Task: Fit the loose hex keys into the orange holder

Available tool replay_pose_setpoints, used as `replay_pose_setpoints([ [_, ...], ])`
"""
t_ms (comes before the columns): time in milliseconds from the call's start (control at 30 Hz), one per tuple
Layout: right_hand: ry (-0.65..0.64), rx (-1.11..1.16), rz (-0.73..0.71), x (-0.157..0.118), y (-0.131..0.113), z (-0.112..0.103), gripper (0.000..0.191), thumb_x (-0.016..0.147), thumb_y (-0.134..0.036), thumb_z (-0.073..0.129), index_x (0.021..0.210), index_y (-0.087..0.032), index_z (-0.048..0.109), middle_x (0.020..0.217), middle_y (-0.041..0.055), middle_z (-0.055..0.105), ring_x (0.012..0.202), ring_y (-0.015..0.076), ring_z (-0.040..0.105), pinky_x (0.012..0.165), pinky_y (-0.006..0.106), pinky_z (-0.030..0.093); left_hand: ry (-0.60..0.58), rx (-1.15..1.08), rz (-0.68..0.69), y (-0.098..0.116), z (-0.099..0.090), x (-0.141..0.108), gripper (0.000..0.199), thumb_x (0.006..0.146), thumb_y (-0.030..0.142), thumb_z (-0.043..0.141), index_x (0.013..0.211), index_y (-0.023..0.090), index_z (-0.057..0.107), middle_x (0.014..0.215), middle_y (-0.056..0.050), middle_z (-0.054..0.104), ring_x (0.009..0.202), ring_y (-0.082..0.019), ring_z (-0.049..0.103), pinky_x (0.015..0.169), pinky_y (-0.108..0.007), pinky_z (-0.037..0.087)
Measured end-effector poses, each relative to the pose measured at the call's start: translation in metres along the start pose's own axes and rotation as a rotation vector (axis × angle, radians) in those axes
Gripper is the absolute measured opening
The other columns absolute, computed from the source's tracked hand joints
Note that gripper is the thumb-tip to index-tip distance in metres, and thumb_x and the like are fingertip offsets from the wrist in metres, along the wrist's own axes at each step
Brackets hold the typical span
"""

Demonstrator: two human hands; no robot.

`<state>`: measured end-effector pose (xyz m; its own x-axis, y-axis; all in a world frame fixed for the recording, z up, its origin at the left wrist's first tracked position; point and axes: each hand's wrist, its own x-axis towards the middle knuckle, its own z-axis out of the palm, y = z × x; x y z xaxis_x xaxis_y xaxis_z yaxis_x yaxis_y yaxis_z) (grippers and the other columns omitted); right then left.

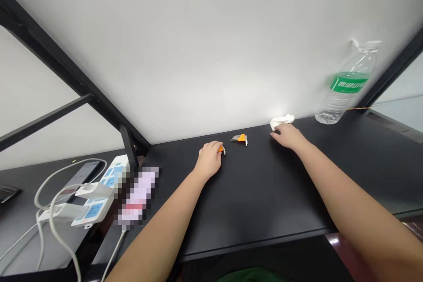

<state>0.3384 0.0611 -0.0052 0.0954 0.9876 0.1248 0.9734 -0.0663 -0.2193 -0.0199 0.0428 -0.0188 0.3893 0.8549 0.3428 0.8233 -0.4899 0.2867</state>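
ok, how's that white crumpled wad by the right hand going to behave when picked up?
The white wad is probably floppy: its uneven, creased outline looks like tissue or cloth. Likely light too, judging by that thin, soft look. If pushed along the black desktop, it may slide or bunch up rather than roll, given its irregular shape.

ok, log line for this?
left hand: holding orange key holder | right hand: at white wad | second orange holder: between hands
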Motion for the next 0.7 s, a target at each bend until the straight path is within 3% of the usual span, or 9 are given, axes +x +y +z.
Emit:
replay_pose_setpoints([
  [167, -0.048, 0.098, -0.111, -0.021, -0.04, -0.011, 0.036, 0.093, -0.044, 0.048, 0.08, -0.02, 0.071, 0.088, 0.0094, 0.072, 0.079, 0.0208, 0.064, 0.073, 0.032, 0.047, 0.0, -0.005, -0.008, 0.003, -0.001, -0.001, 0.041, 0.092, 0.013, 0.049, 0.129, 0.025, 0.06, 0.138, -0.008, 0.062, 0.128, -0.032, 0.053, 0.105, -0.052, 0.046],
  [267, -0.007, 0.086, -0.155, -0.027, -0.043, -0.01, 0.034, 0.093, -0.043, 0.049, 0.089, -0.021, 0.073, 0.1, 0.0107, 0.073, 0.088, 0.0236, 0.065, 0.076, 0.034, 0.047, 0.012, 0.004, -0.001, 0.003, -0.001, -0.001, 0.04, 0.091, 0.013, 0.051, 0.128, 0.026, 0.061, 0.137, -0.008, 0.062, 0.127, -0.032, 0.054, 0.105, -0.052, 0.046],
  [400, 0.011, -0.02, -0.074, -0.027, -0.035, -0.009, 0.04, 0.09, -0.045, 0.055, 0.119, -0.022, 0.07, 0.131, 0.0147, 0.064, 0.112, 0.0342, 0.06, 0.09, 0.046, 0.047, 0.008, 0.01, -0.008, 0.002, 0.0, 0.0, 0.041, 0.091, 0.014, 0.052, 0.129, 0.026, 0.06, 0.139, -0.009, 0.061, 0.127, -0.033, 0.054, 0.104, -0.052, 0.047],
  [500, 0.079, -0.066, -0.048, -0.03, -0.04, -0.01, 0.041, 0.091, -0.044, 0.053, 0.119, -0.018, 0.069, 0.131, 0.0178, 0.062, 0.116, 0.0375, 0.057, 0.092, 0.049, 0.047, -0.009, 0.014, -0.04, 0.003, 0.0, 0.001, 0.042, 0.091, 0.016, 0.053, 0.132, 0.026, 0.059, 0.138, -0.008, 0.063, 0.129, -0.034, 0.053, 0.104, -0.055, 0.045],
  [600, 0.184, 0.029, -0.139, -0.033, -0.06, -0.005, 0.035, 0.095, -0.04, 0.05, 0.111, -0.017, 0.07, 0.121, 0.0171, 0.063, 0.107, 0.0306, 0.06, 0.088, 0.042, 0.049, -0.008, 0.012, -0.047, 0.005, 0.0, 0.001, 0.042, 0.091, 0.015, 0.053, 0.131, 0.027, 0.06, 0.135, -0.008, 0.066, 0.127, -0.034, 0.054, 0.103, -0.056, 0.045],
  [700, 0.123, 0.205, -0.353, -0.035, -0.082, 0.01, 0.032, 0.096, -0.039, 0.052, 0.117, -0.021, 0.067, 0.127, 0.0124, 0.061, 0.103, 0.023, 0.063, 0.087, 0.035, 0.051, 0.003, 0.023, -0.028, 0.006, -0.001, 0.001, 0.038, 0.091, 0.015, 0.054, 0.126, 0.027, 0.063, 0.13, -0.008, 0.068, 0.123, -0.033, 0.057, 0.101, -0.053, 0.047],
])
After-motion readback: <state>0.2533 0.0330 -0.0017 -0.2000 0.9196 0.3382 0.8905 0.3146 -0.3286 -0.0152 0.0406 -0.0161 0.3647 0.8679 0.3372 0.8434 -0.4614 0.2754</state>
